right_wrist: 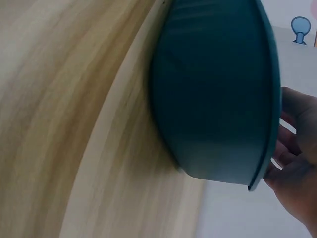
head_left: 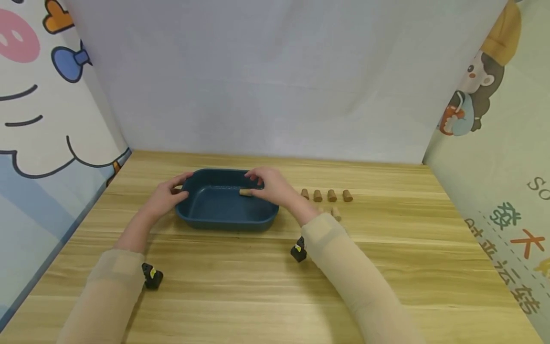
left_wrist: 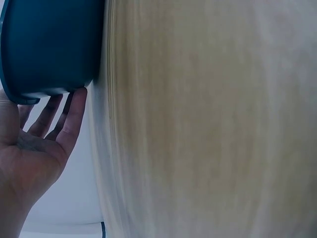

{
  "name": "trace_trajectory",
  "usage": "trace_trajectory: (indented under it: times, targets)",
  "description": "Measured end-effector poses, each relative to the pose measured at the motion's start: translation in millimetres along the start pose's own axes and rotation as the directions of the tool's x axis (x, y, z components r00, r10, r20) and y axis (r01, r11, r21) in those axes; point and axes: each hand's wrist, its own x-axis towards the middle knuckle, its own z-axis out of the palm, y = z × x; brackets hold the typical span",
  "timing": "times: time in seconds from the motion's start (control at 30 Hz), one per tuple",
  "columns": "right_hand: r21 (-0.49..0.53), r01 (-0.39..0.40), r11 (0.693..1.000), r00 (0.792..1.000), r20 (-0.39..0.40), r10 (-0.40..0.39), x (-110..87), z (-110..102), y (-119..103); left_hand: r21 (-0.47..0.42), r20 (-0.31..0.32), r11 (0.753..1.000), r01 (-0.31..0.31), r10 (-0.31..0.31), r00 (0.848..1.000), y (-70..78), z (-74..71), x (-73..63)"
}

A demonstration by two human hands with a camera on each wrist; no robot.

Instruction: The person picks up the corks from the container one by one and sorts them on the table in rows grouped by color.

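A dark teal basin (head_left: 227, 225) stands on the wooden table. My left hand (head_left: 166, 197) grips its left end, thumb at the rim and fingers against the outer wall; in the left wrist view the fingertips touch that wall. Over the basin's right side is my right hand (head_left: 273, 185), its thumb and fingers apart. Beside the thumb tip, within the basin, a light cork (head_left: 245, 192) lies sideways. Whether the thumb touches it I cannot tell. The right wrist view shows the right hand (right_wrist: 301, 158) at the rim, with the basin wall hiding the cork.
Several brown corks (head_left: 332, 196) stand in a row right of the basin. Nearer, lighter corks (head_left: 336, 213) are partly hidden by the right forearm. Small black objects with yellow marks (head_left: 152, 276) sit by both sleeves. A white cloth (head_left: 275, 86) hangs behind the table.
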Motion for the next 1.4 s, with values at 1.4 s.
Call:
trace_trajectory:
  times: [1.4]
  targets:
    - [-0.323, -0.103, 0.941, 0.966, 0.194, 0.172, 20.2, 26, -7, -0.013, 0.011, 1.000, 0.010, -0.010, 1.000, -2.3, -0.5, 0.7]
